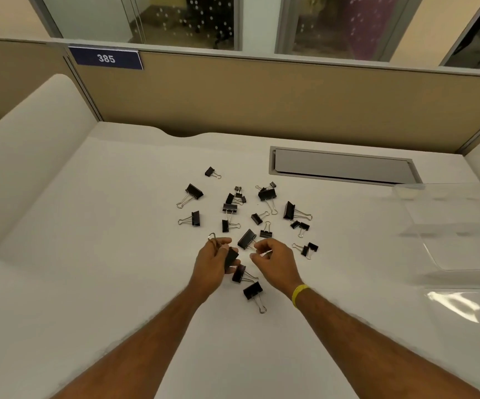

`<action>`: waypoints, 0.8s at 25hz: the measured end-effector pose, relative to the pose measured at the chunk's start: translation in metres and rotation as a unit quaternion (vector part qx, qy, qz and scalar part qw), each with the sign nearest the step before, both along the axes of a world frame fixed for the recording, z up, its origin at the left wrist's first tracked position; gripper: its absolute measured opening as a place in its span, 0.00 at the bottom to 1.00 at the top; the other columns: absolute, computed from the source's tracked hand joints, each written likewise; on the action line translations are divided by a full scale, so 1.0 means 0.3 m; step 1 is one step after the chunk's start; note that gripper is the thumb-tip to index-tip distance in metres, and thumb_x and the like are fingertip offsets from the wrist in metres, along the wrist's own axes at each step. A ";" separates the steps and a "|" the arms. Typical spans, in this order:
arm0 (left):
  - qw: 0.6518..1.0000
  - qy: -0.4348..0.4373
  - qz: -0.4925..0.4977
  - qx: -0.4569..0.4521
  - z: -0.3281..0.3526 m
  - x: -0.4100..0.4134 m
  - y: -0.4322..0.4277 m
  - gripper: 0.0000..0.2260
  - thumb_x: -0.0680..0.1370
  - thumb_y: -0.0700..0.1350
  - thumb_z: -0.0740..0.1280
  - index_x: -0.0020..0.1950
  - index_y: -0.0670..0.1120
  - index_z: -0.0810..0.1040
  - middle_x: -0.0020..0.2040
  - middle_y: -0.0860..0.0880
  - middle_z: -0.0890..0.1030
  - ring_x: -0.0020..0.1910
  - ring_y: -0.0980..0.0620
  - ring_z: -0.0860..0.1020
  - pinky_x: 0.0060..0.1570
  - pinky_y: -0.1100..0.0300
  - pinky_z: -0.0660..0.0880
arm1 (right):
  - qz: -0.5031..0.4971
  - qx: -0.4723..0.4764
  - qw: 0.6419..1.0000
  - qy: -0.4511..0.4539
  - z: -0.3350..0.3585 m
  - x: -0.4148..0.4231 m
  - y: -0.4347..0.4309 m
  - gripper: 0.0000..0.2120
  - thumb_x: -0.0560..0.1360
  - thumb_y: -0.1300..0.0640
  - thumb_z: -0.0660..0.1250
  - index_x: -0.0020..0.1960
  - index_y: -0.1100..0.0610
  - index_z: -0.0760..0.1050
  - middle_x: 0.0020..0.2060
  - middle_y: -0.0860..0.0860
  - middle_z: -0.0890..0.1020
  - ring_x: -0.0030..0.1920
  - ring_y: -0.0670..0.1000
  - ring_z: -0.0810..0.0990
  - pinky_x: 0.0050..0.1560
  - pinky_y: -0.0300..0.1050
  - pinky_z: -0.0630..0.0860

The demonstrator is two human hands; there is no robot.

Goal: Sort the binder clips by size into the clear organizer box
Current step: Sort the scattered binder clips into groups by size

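Several black binder clips of different sizes lie scattered on the middle of the white desk. My left hand grips a large black clip, its wire handles sticking out above my fingers. My right hand pinches the wire handle of another large clip that lies just in front of it. Two more large clips lie between my wrists. The clear organizer box stands at the right, apart from both hands.
A grey cable hatch is set into the desk behind the clips. A tan partition with a "385" sign closes off the back. A white raised side panel borders the left.
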State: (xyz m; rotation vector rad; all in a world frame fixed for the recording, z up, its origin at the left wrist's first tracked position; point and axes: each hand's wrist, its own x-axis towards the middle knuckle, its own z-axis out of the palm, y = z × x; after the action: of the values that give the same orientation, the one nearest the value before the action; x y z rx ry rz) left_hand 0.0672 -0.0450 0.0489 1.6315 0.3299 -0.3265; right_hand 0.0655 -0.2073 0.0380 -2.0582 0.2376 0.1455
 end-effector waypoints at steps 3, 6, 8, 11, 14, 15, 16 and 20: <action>1.000 0.028 0.007 -0.007 -0.028 0.035 0.077 0.09 0.83 0.42 0.57 0.59 0.47 0.74 0.51 0.45 0.83 0.44 0.48 0.84 0.39 0.60 0.80 | 0.003 -0.123 0.992 0.014 -0.027 0.070 0.015 0.15 0.71 0.53 0.71 0.56 0.54 0.76 0.50 0.49 0.78 0.51 0.50 0.76 0.52 0.44 0.76; 0.999 0.031 -0.002 -0.010 -0.057 0.059 0.143 0.08 0.83 0.41 0.57 0.58 0.46 0.74 0.50 0.44 0.83 0.44 0.48 0.84 0.39 0.62 0.80 | 0.057 -0.246 0.967 0.025 -0.050 0.140 0.033 0.26 0.71 0.47 0.71 0.65 0.56 0.71 0.59 0.52 0.74 0.61 0.53 0.72 0.59 0.49 0.73; 1.000 0.028 -0.007 -0.008 -0.075 0.083 0.181 0.07 0.83 0.40 0.58 0.58 0.46 0.75 0.50 0.44 0.82 0.44 0.49 0.84 0.40 0.62 0.80 | 0.082 -0.310 0.947 0.029 -0.062 0.179 0.051 0.31 0.71 0.41 0.70 0.68 0.55 0.69 0.62 0.53 0.73 0.63 0.54 0.70 0.62 0.50 0.72; 0.999 0.031 -0.003 -0.016 -0.091 0.115 0.228 0.06 0.82 0.39 0.61 0.57 0.44 0.75 0.49 0.43 0.81 0.43 0.48 0.84 0.40 0.61 0.80 | 0.113 -0.376 0.918 0.056 -0.077 0.210 0.074 0.34 0.70 0.36 0.68 0.68 0.55 0.69 0.61 0.54 0.72 0.62 0.55 0.71 0.61 0.51 0.73; 0.999 0.033 -0.003 -0.011 -0.101 0.144 0.269 0.07 0.81 0.40 0.61 0.58 0.43 0.75 0.49 0.41 0.81 0.43 0.47 0.85 0.41 0.59 0.81 | 0.115 -0.390 0.912 0.059 -0.089 0.218 0.088 0.30 0.70 0.38 0.68 0.65 0.55 0.71 0.59 0.54 0.72 0.60 0.55 0.71 0.59 0.51 0.73; 0.999 0.033 -0.005 -0.014 -0.099 0.153 0.277 0.07 0.81 0.40 0.61 0.58 0.43 0.75 0.50 0.40 0.81 0.43 0.47 0.85 0.42 0.58 0.81 | 0.112 -0.383 0.916 0.040 -0.088 0.217 0.091 0.29 0.70 0.39 0.69 0.65 0.55 0.72 0.58 0.53 0.72 0.59 0.55 0.71 0.58 0.50 0.73; 0.999 0.035 -0.007 -0.018 -0.097 0.163 0.283 0.07 0.81 0.40 0.62 0.58 0.43 0.75 0.51 0.39 0.81 0.43 0.47 0.85 0.43 0.58 0.82 | 0.112 -0.367 0.923 0.012 -0.084 0.216 0.099 0.28 0.69 0.41 0.70 0.64 0.54 0.72 0.57 0.53 0.72 0.59 0.54 0.71 0.58 0.50 0.73; 0.995 0.064 -0.001 -0.075 -0.066 0.204 0.281 0.08 0.82 0.43 0.62 0.59 0.42 0.76 0.53 0.39 0.81 0.46 0.47 0.85 0.43 0.58 0.81 | 0.180 -0.260 0.943 -0.108 -0.025 0.222 0.178 0.27 0.67 0.46 0.74 0.63 0.54 0.74 0.52 0.50 0.72 0.54 0.50 0.71 0.56 0.47 0.72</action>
State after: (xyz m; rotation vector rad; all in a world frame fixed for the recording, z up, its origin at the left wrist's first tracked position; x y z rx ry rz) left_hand 0.1283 0.0392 0.0291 1.4661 0.3912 -0.4472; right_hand 0.1321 -0.1538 0.0304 -2.6081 -0.2703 0.0828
